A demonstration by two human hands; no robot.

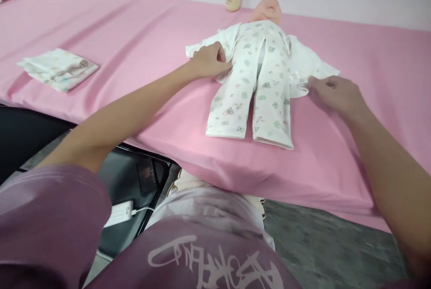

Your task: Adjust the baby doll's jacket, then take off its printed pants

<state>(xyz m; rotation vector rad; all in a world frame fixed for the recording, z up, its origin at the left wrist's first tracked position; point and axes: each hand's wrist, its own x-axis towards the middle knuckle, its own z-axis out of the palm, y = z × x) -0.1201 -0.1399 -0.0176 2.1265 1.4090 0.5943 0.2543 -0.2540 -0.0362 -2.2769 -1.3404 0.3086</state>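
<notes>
Pinching the doll's [262,78] open top [303,62] at the far middle of the pink surface [151,33], left hand [210,59] and right hand [336,94] closed on opposite flaps. Could drag the doll sideways if pulled unevenly.

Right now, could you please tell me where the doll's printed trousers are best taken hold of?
Probably by the leg cuffs, from the near table edge: they lie flat, uncovered and closest, while the left hand and right hand rest on the white top farther back.
</notes>
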